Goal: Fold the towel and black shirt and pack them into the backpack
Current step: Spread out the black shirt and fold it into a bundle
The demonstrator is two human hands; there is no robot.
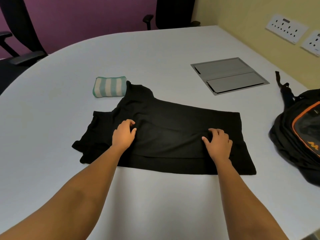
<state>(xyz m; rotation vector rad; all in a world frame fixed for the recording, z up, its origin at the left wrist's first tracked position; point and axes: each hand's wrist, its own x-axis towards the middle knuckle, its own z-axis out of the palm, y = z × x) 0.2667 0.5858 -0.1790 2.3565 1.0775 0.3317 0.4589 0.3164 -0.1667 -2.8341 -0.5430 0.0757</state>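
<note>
**Both hands on the black shirt**

Both of my hands lay on the black shirt [173, 132], which was spread across the middle of the table [155, 205]. My left hand [123, 134] sat on the shirt's left part, knuckles up, fingers curled down into the cloth with the thumb near the forefinger; it seemed to gather a small pinch of fabric, though I could not tell for certain whether any cloth was caught between them. My right hand [219, 144] rested toward the shirt's right part, its fingers bent and slightly spread, the tips pressing into a ridge of cloth; I could not tell whether it gripped the cloth or only pressed on it.

Going from the left: a sleeve of the shirt trailed out at the near left, rumpled. Beyond it lay the towel [110, 86], already folded into a small block, striped green and white, its right edge touching the far tip of the shirt. The shirt's body was folded over on itself, with a lower layer showing along the near edge. Farther right, a grey metal hatch [230, 75] sat flush in the table. At the right edge lay the backpack [297, 129], black with orange trim, well apart from the towel and just beside the shirt's right edge.
</note>
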